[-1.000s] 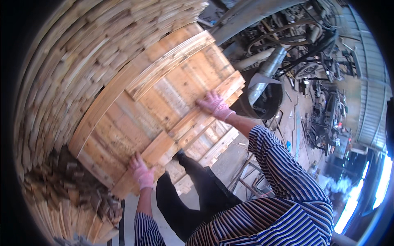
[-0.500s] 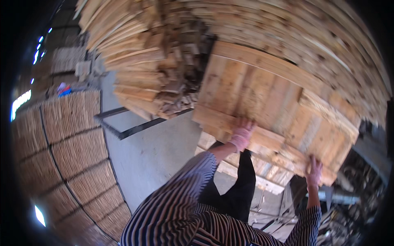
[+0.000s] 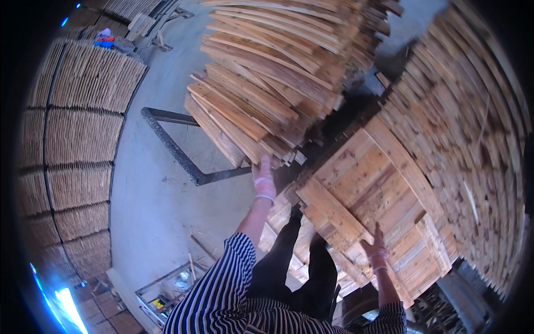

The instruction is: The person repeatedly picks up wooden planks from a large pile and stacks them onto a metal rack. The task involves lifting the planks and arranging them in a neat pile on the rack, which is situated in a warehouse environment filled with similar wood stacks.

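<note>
My left hand (image 3: 264, 181), in a thin pinkish glove, reaches to the near end of a pile of loose wooden boards (image 3: 245, 119). Its fingers are together and closed at the end of a low board (image 3: 239, 136); the grip is partly hidden. To the right, a plank-built wooden panel (image 3: 361, 183) with cross battens lies in front of my body. Over the panel's near batten (image 3: 339, 209), my gloved right hand (image 3: 375, 253) is open, fingers spread, holding nothing. Whether it touches the wood I cannot tell.
A tall stack of boards (image 3: 456, 122) rises along the right. A dark metal frame (image 3: 178, 147) lies on the concrete floor (image 3: 150, 195) beside the loose pile. Strapped bundles of thin wood (image 3: 83, 78) line the left. A low frame with small items (image 3: 172, 284) is at lower left.
My left hand has left the panel's near batten and moved to the loose board pile. My right hand stays near the panel, its fingers now spread. The view has turned left.
</note>
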Demonstrator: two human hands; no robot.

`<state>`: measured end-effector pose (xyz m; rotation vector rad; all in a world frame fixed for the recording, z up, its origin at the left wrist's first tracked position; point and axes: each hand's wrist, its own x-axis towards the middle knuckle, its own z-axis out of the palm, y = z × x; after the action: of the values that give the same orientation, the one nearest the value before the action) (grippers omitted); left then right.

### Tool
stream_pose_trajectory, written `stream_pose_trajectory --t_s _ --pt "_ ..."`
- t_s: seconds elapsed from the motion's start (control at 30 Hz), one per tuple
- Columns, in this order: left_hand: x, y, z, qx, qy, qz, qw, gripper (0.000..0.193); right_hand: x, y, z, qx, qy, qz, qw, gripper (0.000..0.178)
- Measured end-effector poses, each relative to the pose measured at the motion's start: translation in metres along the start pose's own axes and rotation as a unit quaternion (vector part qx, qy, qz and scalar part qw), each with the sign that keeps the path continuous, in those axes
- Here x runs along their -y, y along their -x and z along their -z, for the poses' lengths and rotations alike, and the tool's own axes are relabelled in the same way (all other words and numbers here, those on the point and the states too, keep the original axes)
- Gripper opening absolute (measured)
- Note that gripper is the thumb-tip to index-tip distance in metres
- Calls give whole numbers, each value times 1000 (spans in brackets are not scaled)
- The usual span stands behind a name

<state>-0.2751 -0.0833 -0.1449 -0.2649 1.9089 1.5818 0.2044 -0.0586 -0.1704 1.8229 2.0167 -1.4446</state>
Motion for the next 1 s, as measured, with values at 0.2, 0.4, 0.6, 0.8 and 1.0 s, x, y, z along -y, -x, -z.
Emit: stream_pose_trajectory --t_s 0.2,0.4,0.6,0.8,1.0 --pt "-19 -77 32 -67 -85 24 994 76 255 -75 -53 126 -64 158 977 100" --pt "-79 -94 -24 -145 -186 31 971 81 370 -127 -58 129 -32 232 964 91" --pt "-88 -105 -6 -160 -214 90 960 81 414 -113 -76 183 65 254 948 97" --pt "-93 -4 3 -151 -195 6 969 73 440 -136 -77 134 80 273 949 110" --pt "-31 152 26 6 -163 92 982 73 459 -141 -109 321 151 112 928 142"
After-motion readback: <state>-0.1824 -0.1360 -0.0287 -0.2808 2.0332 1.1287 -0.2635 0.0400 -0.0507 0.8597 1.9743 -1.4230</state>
